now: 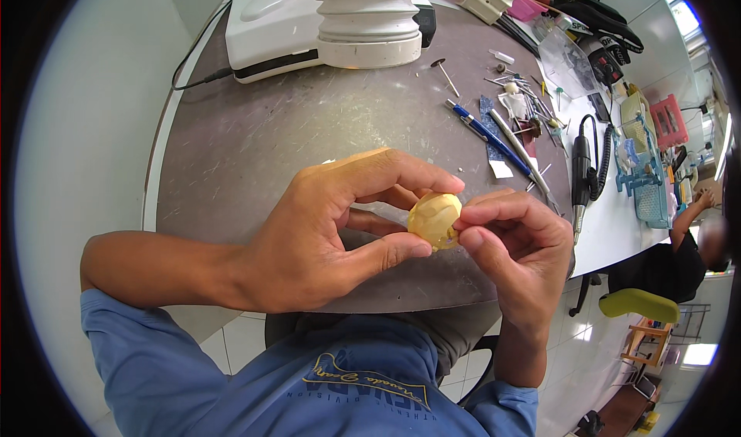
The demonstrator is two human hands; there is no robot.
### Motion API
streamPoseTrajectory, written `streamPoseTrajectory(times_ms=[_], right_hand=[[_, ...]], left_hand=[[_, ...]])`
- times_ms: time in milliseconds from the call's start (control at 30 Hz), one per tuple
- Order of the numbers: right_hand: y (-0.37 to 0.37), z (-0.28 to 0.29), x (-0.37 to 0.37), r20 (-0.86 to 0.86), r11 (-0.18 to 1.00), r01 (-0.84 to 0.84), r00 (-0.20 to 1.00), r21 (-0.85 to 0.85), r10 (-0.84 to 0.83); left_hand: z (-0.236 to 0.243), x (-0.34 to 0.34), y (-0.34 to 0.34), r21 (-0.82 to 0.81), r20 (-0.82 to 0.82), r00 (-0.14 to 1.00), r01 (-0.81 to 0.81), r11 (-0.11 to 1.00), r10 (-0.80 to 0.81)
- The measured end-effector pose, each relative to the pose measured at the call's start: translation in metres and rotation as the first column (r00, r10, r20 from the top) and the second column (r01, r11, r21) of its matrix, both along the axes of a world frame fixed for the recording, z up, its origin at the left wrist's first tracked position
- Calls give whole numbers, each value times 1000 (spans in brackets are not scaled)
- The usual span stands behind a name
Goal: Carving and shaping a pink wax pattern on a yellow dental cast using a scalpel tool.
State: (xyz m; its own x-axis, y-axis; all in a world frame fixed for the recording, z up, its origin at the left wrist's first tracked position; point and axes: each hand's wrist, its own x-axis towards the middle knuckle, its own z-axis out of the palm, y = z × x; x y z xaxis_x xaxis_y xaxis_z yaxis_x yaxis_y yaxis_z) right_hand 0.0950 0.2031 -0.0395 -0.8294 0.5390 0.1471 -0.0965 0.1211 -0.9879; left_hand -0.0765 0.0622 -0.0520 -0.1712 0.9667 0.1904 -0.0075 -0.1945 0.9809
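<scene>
Over the front part of the grey-brown work mat (255,144), my left hand (324,229) holds a small rounded piece of yellow plaster-like material (434,218). Its thumb presses from below and its fingers curve over the top. The piece has a faceted, carved-looking surface and a small uneven spot near its lower right edge. My right hand (517,244) is closed in a pinch against that right edge, thumb and forefinger together. Whatever tiny thing sits between those fingertips is hidden.
A white machine with a ribbed hose (367,20) stands at the back. To the right lie a blue mechanical pencil (488,138), a metal rod (519,145), several small burs (532,105) and a black handpiece (580,175). Another person (671,259) sits far right.
</scene>
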Motion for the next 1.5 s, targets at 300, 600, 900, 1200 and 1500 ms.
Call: streamPoseTrajectory(times_ms=[300, 600, 900, 1200, 1500], right_hand=[[-2, 0, -1, -5, 1000, 7, 1000, -7, -7], [2, 2, -1, 35, 1000, -20, 999, -2, 20], [8, 1, -1, 32, 995, -72, 997, -63, 74], [8, 6, -3, 70, 994, -78, 994, -79, 84], [2, 18, -8, 192, 999, 11, 981, -53, 0]], left_hand=[[-2, 0, 0, 26, 12, 1000, 6, 1000, -7], [-2, 0, 0, 13, -3, 1000, -5, 1000, 5], [-4, -3, 1, 49, -54, 999, 6, 999, -3], [-1, -4, 0, 32, -45, 999, 4, 999, -3], [3, -3, 2, 21, 23, 1000, -8, 1000, 7]])
